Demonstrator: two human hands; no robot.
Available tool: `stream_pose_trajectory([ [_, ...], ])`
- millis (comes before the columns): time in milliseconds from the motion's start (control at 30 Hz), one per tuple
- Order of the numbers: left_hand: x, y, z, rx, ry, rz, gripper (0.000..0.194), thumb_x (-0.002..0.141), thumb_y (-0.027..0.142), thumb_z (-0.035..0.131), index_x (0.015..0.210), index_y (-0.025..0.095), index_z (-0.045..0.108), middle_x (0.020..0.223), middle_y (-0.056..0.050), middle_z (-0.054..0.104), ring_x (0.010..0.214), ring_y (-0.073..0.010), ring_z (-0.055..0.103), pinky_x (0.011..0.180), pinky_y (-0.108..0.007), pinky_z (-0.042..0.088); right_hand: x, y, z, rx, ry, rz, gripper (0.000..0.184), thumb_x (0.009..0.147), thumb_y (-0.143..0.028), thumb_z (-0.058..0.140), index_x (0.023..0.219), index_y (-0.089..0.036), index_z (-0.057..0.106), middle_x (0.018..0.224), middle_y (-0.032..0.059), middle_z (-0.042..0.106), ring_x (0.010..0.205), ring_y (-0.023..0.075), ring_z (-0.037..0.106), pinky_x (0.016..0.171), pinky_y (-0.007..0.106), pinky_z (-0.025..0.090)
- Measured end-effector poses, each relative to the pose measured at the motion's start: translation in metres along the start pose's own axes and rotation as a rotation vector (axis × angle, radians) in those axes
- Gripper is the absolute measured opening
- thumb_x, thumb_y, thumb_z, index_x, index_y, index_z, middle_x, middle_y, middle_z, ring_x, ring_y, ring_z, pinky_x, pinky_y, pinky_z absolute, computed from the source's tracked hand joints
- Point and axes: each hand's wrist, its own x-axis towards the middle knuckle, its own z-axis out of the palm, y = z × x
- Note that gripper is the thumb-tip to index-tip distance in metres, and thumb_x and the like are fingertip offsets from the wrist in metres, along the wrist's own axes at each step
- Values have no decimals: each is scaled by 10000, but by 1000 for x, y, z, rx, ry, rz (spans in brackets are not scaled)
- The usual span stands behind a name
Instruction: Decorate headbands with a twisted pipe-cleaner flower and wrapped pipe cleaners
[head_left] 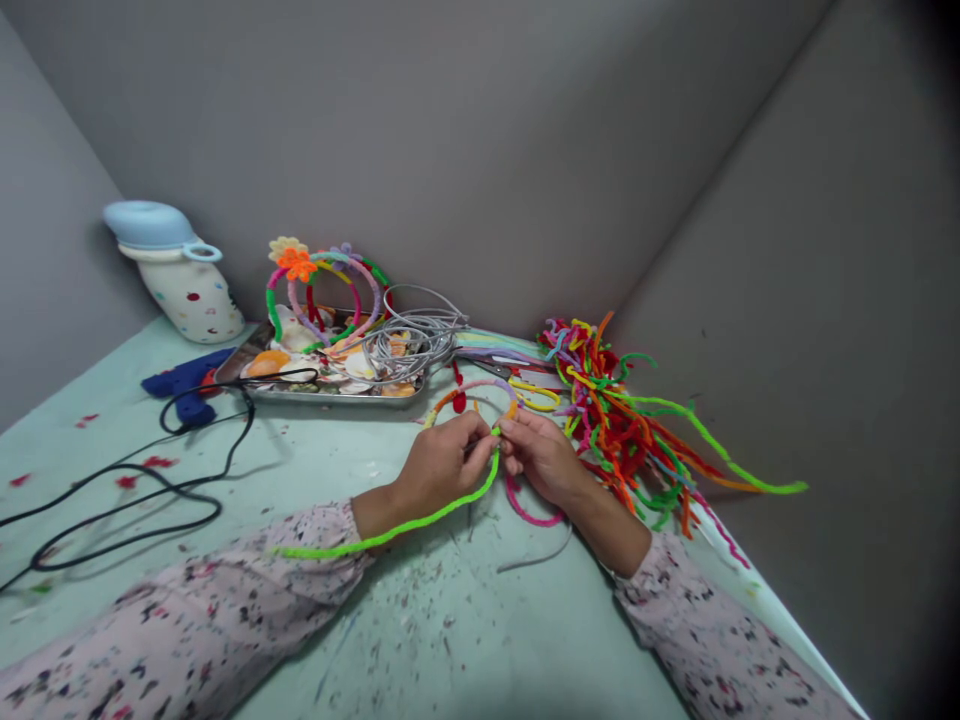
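Observation:
My left hand (442,462) and my right hand (541,458) meet at the middle of the pale green table (225,480), both pinched on a hairband (474,390) partly wound with coloured pipe cleaner. A long bright green pipe cleaner (390,533) runs from the pinch point down and left under my left forearm. A pink pipe cleaner loop (525,512) lies under my right hand. The hairband arches away from my fingers toward the tray.
A heap of coloured pipe cleaners (615,410) lies at the right. A metal tray (330,392) holds finished hairbands (322,290), bare grey bands (412,335) and shells. A blue glue gun (187,385) with black cord (135,500) and a spotted jug (180,275) stand left. Grey walls enclose the corner.

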Motion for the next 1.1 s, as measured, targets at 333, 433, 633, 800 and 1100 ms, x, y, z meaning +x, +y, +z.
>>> stream_pose_trajectory([
  [333,-1,0,0,98,60,42,156,837,262,505,708,179,536,628,19,561,550,-95,463,549,-212,336,0,0,0,-9,-17,10,229,788,-338,660,703,-159,546,553,-47,548,402,52,488,383,157,374],
  [433,-2,1,1,140,66,56,169,843,265,503,699,183,539,632,19,573,550,-94,469,545,-216,327,-1,0,0,-11,-18,11,236,781,-347,665,699,-159,550,549,-48,546,393,50,483,377,157,369],
  [633,-4,3,-1,126,45,52,142,851,259,496,744,181,546,671,8,592,577,-104,493,565,-221,352,-1,-1,1,-14,-6,12,249,775,-349,671,684,-157,541,544,-47,545,396,51,489,382,155,375],
  [800,-4,1,-1,114,53,79,123,844,235,496,741,178,531,670,6,580,589,-107,498,576,-221,359,-1,-1,1,-10,12,20,250,767,-355,677,695,-161,537,552,-50,548,393,53,487,374,158,376],
  [1100,-5,0,0,217,65,117,163,840,236,498,687,185,520,614,17,550,554,-106,473,556,-227,319,-2,-1,2,-36,5,41,262,771,-373,663,669,-161,548,540,-44,546,392,55,494,374,160,357],
])
